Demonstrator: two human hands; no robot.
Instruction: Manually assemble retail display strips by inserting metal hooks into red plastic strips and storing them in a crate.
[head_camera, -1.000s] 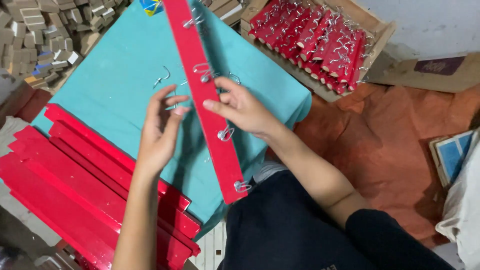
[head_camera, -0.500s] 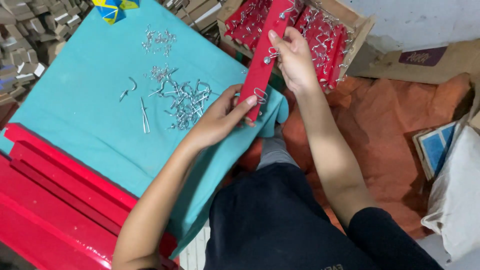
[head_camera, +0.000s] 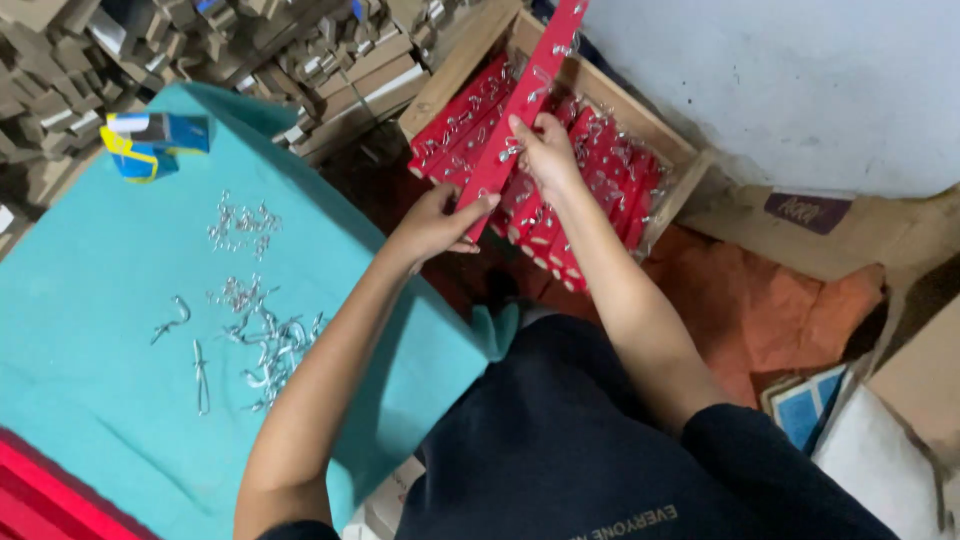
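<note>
Both hands grip 1 red strip: left hand fingers clamped on its lower end, right hand fingers closed around its middle, above the wooden crate.

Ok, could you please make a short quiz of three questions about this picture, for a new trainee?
1. True or false: both hands hold the same red strip.
2. Multiple choice: where do the loose metal hooks lie? A) in the wooden crate B) on the teal cloth C) on the orange sheet
3. Fill in: the wooden crate holds a stack of red ____ with hooks already fitted.

Key
1. True: the left hand grips its lower end, the right hand its middle, above the crate.
2. B, on the teal cloth.
3. strips
</note>
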